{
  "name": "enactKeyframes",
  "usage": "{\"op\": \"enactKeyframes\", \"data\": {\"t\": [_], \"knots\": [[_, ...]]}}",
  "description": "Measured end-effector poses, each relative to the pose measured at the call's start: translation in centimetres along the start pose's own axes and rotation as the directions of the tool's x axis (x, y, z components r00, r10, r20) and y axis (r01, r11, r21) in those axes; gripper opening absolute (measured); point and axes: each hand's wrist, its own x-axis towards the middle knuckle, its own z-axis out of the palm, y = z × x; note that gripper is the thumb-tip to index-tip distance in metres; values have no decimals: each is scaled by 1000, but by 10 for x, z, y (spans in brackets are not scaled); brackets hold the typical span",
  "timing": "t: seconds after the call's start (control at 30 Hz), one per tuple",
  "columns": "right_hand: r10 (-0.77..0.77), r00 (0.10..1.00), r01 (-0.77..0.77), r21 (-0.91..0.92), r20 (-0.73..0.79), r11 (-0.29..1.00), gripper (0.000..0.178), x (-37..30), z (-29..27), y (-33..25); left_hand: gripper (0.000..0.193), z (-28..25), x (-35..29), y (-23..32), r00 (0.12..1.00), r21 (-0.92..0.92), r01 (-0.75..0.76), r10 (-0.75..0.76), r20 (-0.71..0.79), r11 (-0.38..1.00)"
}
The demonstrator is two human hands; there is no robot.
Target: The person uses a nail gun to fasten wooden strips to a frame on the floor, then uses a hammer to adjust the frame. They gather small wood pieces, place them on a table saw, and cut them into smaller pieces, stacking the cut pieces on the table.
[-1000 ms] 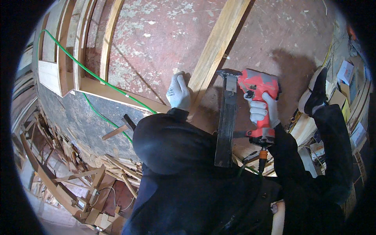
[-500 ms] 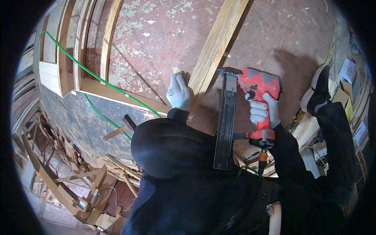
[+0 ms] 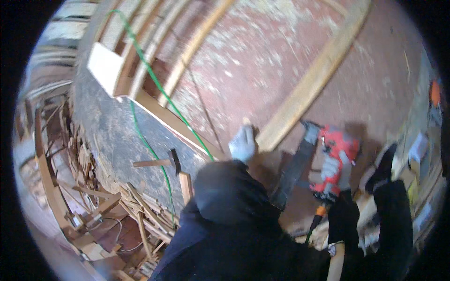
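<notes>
My left hand (image 3: 243, 144), in a pale grey work glove, is closed beside the lower end of a long wooden strip (image 3: 314, 84). A small pale bit shows at its fingertips, too blurred to name. My gloved right hand (image 3: 331, 166) is wrapped round the handle of a red and grey nail gun (image 3: 341, 144). The gun's long dark magazine (image 3: 295, 171) slants down toward my body. Its nose lies close to the right edge of the strip; contact cannot be made out.
A wooden frame with slats (image 3: 176, 70) lies at upper left, crossed by a green hose (image 3: 152, 75). A hammer (image 3: 174, 161) rests on the dark board (image 3: 112, 126). Scrap wood (image 3: 145, 215) is heaped at lower left. My shoe (image 3: 382, 168) is at the right.
The view has shifted and tilted, so the scene sits further right and lower, with some blur. Both hands keep about the same places by the strip; the nail gun stays in my right hand.
</notes>
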Motion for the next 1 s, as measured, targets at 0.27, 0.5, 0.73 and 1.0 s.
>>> {"op": "enactKeyframes", "data": {"t": [0.27,0.5,0.73,1.0], "knots": [[-253,891,67,-444,-376,894,36,9,85,-28,26,13,-3,-5,985,-166,170,-170,17,971],[-251,827,-37,-493,-504,869,25,31,122,-9,23,4,10,-2,968,-237,249,-244,51,939],[-205,810,-171,-557,-549,813,23,35,163,-26,20,-15,15,20,942,-307,336,-317,112,890],[-255,719,-333,-642,-647,690,22,52,193,-37,24,-35,16,37,949,-106,314,-312,42,943]]}}
